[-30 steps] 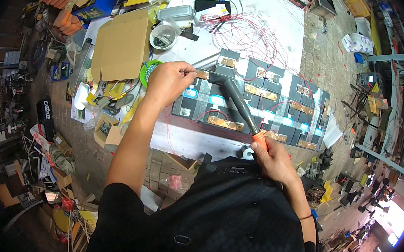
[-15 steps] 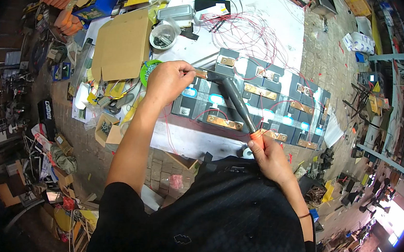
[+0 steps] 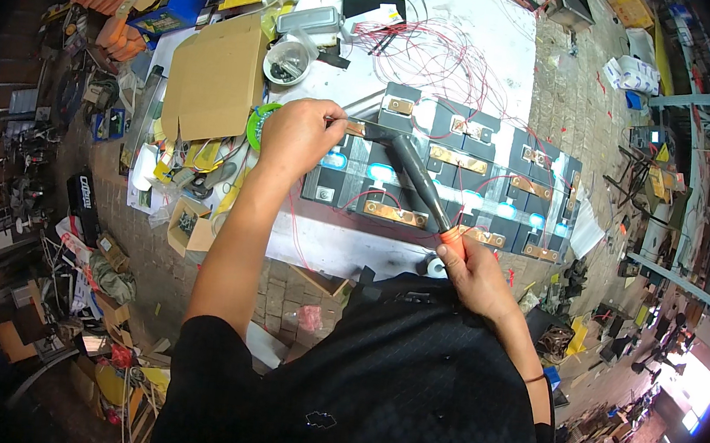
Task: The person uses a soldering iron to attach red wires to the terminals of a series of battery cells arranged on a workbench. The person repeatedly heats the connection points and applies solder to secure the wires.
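Note:
My left hand [image 3: 299,137] is closed, thumb and fingertips pinching the end of a short copper strip [image 3: 355,128] at the upper left of a block of battery cells. My right hand [image 3: 482,281] wraps round the orange grip of a hammer [image 3: 417,178] with a dark shaft. Its dark head lies against or just beside the strip; the exact contact is too small to tell. The shaft slants over the block of dark battery cells [image 3: 342,193]. Other copper strips [image 3: 394,215] lie on the cells, with thin red wires among them.
Left of the cells are an open cardboard box [image 3: 215,80], a green bowl [image 3: 253,131] partly behind my left hand, and a white tub of small parts [image 3: 287,63]. Loose red wires [image 3: 439,54] tangle beyond the cells. A small carton of screws [image 3: 189,227] stands at the near-left table edge.
My left hand has shifted very slightly, with the pinch kept. The hammer and my right hand stay almost in place.

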Action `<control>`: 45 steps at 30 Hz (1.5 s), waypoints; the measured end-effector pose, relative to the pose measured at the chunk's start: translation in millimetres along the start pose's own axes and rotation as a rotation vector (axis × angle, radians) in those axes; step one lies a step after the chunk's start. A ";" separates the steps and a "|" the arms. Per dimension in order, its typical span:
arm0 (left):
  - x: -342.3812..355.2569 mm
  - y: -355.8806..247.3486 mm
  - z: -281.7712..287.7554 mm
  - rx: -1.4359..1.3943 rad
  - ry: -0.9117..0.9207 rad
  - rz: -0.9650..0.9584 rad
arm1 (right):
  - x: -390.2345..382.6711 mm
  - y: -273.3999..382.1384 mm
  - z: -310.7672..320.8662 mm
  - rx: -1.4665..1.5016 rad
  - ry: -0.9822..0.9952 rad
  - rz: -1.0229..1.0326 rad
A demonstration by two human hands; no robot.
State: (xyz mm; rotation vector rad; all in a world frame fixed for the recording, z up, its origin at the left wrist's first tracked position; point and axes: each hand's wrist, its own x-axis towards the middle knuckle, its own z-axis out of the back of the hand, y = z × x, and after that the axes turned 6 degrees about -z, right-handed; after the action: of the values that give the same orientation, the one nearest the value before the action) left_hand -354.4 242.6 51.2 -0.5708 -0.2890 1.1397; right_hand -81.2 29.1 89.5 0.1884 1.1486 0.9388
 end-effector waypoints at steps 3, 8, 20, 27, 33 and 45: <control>3.7 2.0 -2.2 0.045 -0.016 -0.048 | -0.6 0.7 0.3 0.003 0.004 0.003; 7.6 5.1 -6.8 0.104 -0.043 -0.141 | 1.1 -3.0 -1.1 0.015 0.012 0.007; 12.5 0.8 5.9 0.170 0.050 -0.228 | 1.0 -2.5 0.1 0.050 0.063 -0.048; 14.9 -0.2 2.7 0.173 0.042 -0.223 | 1.1 -1.3 1.2 0.051 0.063 -0.053; 15.9 0.0 -0.6 0.180 0.030 -0.217 | 0.8 -0.2 2.5 0.064 0.070 -0.049; 13.8 -3.0 -3.0 0.188 0.002 -0.208 | 1.5 -3.1 -0.4 0.110 0.071 -0.022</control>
State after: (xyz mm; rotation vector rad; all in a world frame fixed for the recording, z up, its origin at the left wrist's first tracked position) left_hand -345.1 253.5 49.4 -0.3667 -0.2308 0.9526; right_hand -79.7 28.1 86.5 0.2323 1.2670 0.8693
